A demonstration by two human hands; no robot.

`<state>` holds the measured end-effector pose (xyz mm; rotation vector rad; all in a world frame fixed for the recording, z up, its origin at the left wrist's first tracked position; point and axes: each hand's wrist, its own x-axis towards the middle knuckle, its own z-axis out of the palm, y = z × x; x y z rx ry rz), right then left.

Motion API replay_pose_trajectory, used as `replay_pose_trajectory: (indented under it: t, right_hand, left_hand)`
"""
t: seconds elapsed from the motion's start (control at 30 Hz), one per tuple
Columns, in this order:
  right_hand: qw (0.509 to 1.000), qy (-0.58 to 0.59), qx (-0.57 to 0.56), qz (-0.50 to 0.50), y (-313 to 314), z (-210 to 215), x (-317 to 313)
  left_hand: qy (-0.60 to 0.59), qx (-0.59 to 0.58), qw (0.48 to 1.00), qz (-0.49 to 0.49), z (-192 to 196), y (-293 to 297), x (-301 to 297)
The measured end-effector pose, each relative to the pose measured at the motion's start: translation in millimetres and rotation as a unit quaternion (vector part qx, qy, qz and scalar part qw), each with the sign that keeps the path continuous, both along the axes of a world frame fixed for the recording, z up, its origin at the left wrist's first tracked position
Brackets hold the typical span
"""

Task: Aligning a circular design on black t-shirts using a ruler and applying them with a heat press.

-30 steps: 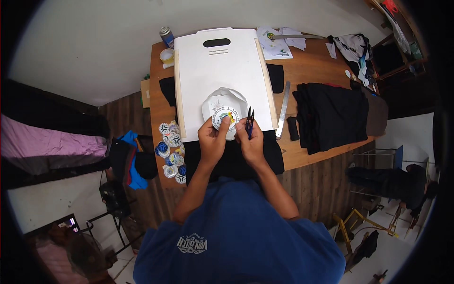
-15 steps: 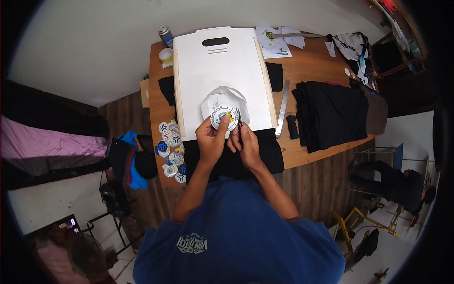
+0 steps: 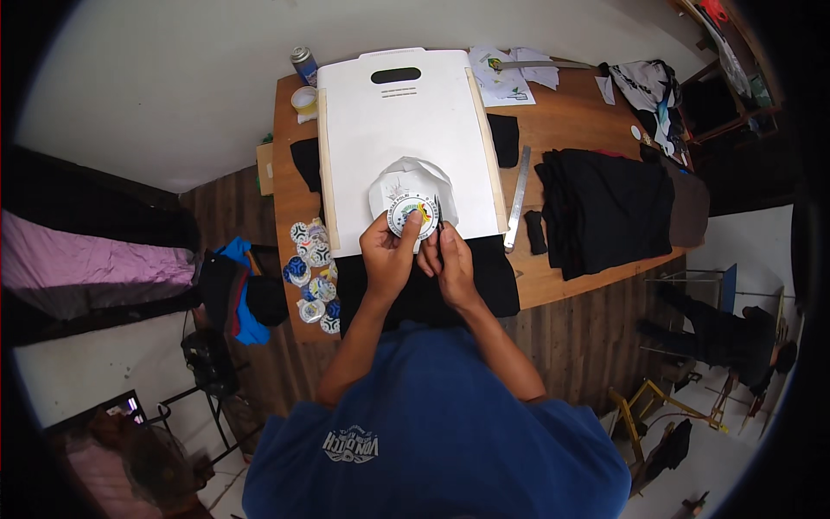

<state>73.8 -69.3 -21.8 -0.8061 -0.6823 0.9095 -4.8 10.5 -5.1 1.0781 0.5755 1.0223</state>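
Note:
My left hand [image 3: 386, 264] pinches a round printed sticker [image 3: 399, 210], white with a coloured emblem and dark lettering round its rim, with the thumb on its face. A crumpled strip of white paper [image 3: 443, 187] curves round its far side. My right hand [image 3: 453, 272] is closed on small dark scissors [image 3: 440, 213], whose blades lie along the sticker's right edge; their handles are mostly hidden by the fingers. Both hands are over the near end of a white board [image 3: 359, 130], which lies on black cloth [image 3: 432, 290].
Several round patterned stickers [image 3: 318, 288] lie at the table's left edge. To the right are a steel ruler [image 3: 518, 199] and folded black garments [image 3: 605, 212]. A spray can [image 3: 303, 66] and tape roll [image 3: 304, 101] stand far left. Another person [image 3: 731, 333] is at far right.
The sticker has turned slightly in my left hand. The scissor blades have shifted a little along its right edge and now look closer together.

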Motion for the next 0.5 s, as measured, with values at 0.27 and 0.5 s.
replay_pose_trajectory:
  t: [0.27, 0.5]
  right_hand:
    - [0.998, 0.011, -0.065, -0.007, -1.2, -1.6, -0.4]
    - [1.0, 0.011, -0.015, -0.004, -2.8, 0.1, 2.4]
  left_hand:
    - [0.0, -0.011, 1.0, 0.003, -0.8, 0.3, 0.2]
    - [0.004, -0.007, 1.0, 0.0, 0.5, 0.6, 0.1]
